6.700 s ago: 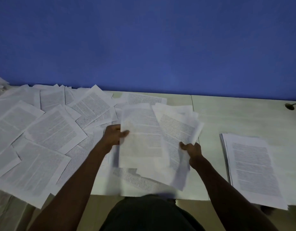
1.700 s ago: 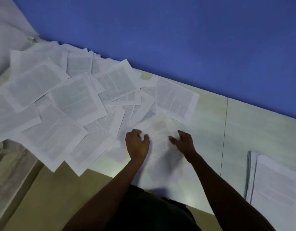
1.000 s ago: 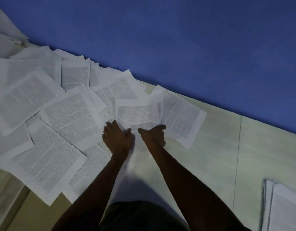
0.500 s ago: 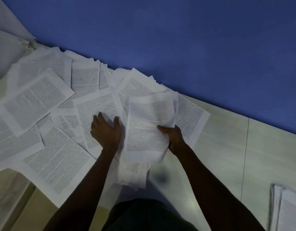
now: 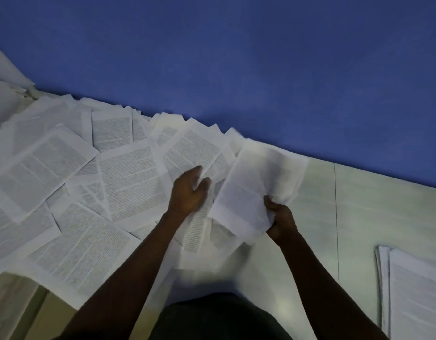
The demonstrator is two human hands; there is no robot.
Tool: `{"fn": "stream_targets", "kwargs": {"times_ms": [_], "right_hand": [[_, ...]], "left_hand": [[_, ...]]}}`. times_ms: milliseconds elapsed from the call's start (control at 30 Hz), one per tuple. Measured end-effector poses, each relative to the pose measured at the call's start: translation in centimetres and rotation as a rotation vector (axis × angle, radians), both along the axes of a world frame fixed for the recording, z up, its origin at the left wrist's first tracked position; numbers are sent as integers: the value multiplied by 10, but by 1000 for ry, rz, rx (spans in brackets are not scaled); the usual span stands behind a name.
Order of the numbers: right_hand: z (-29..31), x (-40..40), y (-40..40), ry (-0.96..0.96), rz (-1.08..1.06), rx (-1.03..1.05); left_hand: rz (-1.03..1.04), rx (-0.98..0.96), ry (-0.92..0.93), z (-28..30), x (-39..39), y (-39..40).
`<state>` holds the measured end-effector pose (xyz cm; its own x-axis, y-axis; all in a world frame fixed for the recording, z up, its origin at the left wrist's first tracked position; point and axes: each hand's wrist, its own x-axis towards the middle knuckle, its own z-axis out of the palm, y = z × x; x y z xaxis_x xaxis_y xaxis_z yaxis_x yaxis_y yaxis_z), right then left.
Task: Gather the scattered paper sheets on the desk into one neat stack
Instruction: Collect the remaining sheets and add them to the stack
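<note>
The right hand grips a raised bundle of sheets by its lower corner, while the left hand pinches a page among scattered sheets on the desk.

Right hand grips gathered sheets; left hand pinches a scattered sheet.

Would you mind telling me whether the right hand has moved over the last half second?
Yes: the right hand, gripping sheets, moved rightwards toward the desk seam.

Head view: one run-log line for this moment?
right hand grips paper bundle | left hand on scattered sheets | finished stack apart, right
</note>
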<state>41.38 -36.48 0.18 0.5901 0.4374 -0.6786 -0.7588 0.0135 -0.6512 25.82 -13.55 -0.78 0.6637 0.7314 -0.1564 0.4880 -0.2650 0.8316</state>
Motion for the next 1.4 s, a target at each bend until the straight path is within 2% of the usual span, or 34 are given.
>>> {"fn": "stream_targets", "kwargs": {"times_ms": [100,167,200,233,300,333,367,467,500,533,600,700,767,800,933,1000,1033,1100,1167,1233,1333,1400], "right_hand": [[9,4,-32,107,-166,199],[8,3,-59,144,-245,287],[8,1,-71,139,-269,303],[8,-2,-81,147,-289,311],[6,-9,-94,141,-306,303],[7,-12,-99,140,-317,307],[7,-15,-103,142,-327,326],[6,-21,-117,146,-341,305],[6,-22,-121,128,-313,249],[9,-23,-126,86,-253,183],[10,-22,-134,-39,-149,-29],[-2,-16,-146,-219,-231,-441],[-10,-13,-148,-307,-220,-547],[-12,-12,-148,-357,-165,-571],[-20,-1,-147,-381,30,-534],[-24,1,-145,-434,175,-570],[-33,4,-144,-470,235,-576],[-41,5,-140,-552,371,-574],[-30,3,-132,-627,486,-609],[-23,6,-129,-718,495,-695],[-16,14,-129,-827,427,-871],[-16,19,-126,-861,453,-881]], "left_hand": [[-90,-81,94,16,17,-19],[-71,-67,188,16,24,-24],[-50,-123,210,20,27,-27],[-30,-248,195,24,31,-29],[-1,-676,96,33,41,-37],[-28,-803,80,36,43,-43],[-113,-801,82,36,44,-48],[-453,-273,261,33,45,-66],[-507,-217,282,32,45,-71],[-519,-285,264,34,46,-74],[-402,-508,144,32,42,-79],[-29,-514,11,14,27,-91],[262,-565,-63,-3,10,-105],[333,-605,-72,-10,0,-113],[212,-854,14,-20,-19,-133],[235,-949,-5,-25,-16,-131],[285,-933,-27,-26,-12,-131],[349,-730,-27,-26,-5,-130],[323,-466,5,-26,-1,-131],[245,-342,73,-29,1,-128],[31,-356,280,-34,1,-112],[-154,-389,419,-38,-1,-101]]}}
